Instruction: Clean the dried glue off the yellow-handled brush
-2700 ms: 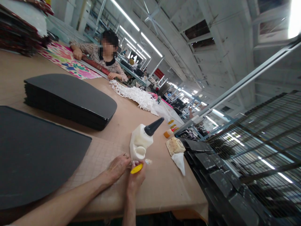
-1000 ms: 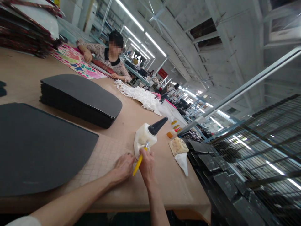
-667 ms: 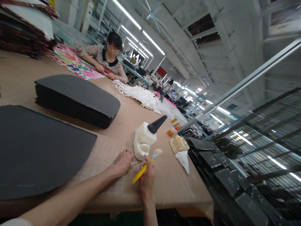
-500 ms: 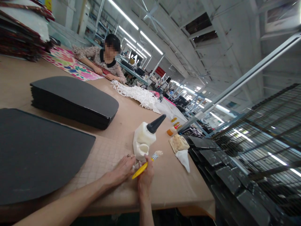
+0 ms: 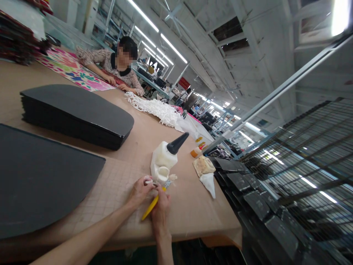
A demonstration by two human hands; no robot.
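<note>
Near the table's front edge, my right hand (image 5: pixel 162 204) is closed around a brush with a yellow handle (image 5: pixel 150 209). Its pale bristles point up and away, close to the bottle. My left hand (image 5: pixel 141 192) is beside it, thumb and fingers pinched together. A small whitish bit shows at those fingertips, too small to name. Just beyond both hands stands a white plastic bottle (image 5: pixel 164 156) with a black cone nozzle (image 5: pixel 178 143) tilted to the right. A round cup-like opening (image 5: pixel 163 172) faces me low on the bottle.
To the left lie a stack of dark curved panels (image 5: pixel 77 114) and a larger dark panel (image 5: pixel 44 180). White strips (image 5: pixel 157 110) are heaped farther back. A stained block (image 5: pixel 204 165), white cloth (image 5: pixel 208 184) and orange bottle (image 5: pixel 196 151) sit right. A co-worker (image 5: pixel 110 70) works across the table.
My left hand has curled from lying flatter to a pinch and lifted slightly. The brush has turned, its bristles now nearer the bottle. The whole view has shifted a little.
</note>
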